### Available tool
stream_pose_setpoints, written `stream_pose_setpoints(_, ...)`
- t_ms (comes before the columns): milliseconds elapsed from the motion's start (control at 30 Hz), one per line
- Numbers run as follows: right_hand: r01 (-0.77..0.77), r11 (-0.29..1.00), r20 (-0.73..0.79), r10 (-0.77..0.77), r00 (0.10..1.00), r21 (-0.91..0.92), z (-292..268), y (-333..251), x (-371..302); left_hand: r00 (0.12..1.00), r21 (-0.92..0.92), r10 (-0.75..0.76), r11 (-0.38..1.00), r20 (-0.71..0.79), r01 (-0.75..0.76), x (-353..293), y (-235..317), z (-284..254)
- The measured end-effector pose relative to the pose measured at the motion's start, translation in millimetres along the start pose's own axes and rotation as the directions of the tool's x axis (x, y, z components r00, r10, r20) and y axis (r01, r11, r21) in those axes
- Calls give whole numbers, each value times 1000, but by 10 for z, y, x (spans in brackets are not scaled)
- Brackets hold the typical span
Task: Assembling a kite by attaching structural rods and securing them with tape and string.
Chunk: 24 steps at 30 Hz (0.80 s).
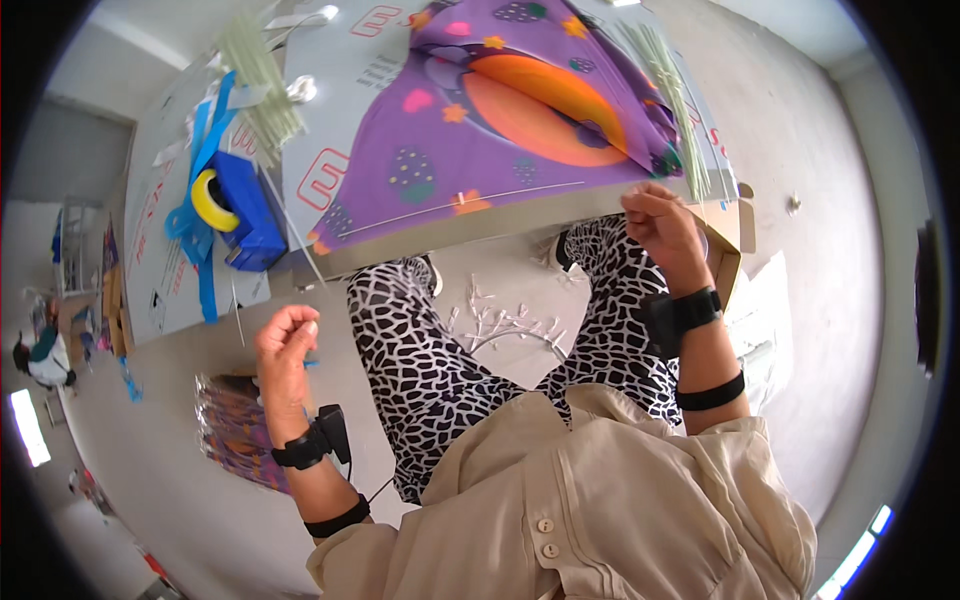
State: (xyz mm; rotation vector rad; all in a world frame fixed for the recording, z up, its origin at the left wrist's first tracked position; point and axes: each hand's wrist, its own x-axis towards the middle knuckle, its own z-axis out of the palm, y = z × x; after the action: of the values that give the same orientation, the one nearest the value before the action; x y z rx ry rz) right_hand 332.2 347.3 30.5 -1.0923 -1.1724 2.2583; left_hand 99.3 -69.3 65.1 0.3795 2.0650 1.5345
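Observation:
Purple fabric [385,170] printed with an orange planet, stars and strawberries lies on the board-covered table. A thin white rod [400,222] with a small white fitting rests along its near edge. My right hand [660,228] is just off the fabric's near right corner, fingers curled and thumb pressed in. Lower and to the left, my left hand [285,345] hangs in front of the table edge, closed in a pinch. Whatever either hand holds, if anything, is too small to make out.
A blue tape dispenser [247,215] with yellow tape stands at the table's left. Bundles of pale thin rods [255,90] lie left and right of the fabric. White plastic pieces [500,325] litter the floor between my feet; a bag of folded fabric [235,425] lies left.

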Motion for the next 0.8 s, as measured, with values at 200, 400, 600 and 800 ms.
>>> stream_pose_setpoints(200, 138, 952, -128, -178, 976, -272, 68, 290, 235, 988, 167, -25, 985, -150, 50, 573, -19, 85)
stream_pose_setpoints(400, 246, 798, -226, -426, 876, -550, 214, 502, 449, 989, 279, -11, 959, -147, 52, 878, -34, 82)
stream_pose_setpoints(600, 247, 852, -233, -386, 893, -463, 202, 566, 535, 989, 250, -14, 967, -149, 51, 931, -21, 101)
stream_pose_setpoints(800, 190, 853, -249, -344, 905, -487, 238, 528, 548, 991, 246, -12, 968, -135, 45, 948, -71, 95)
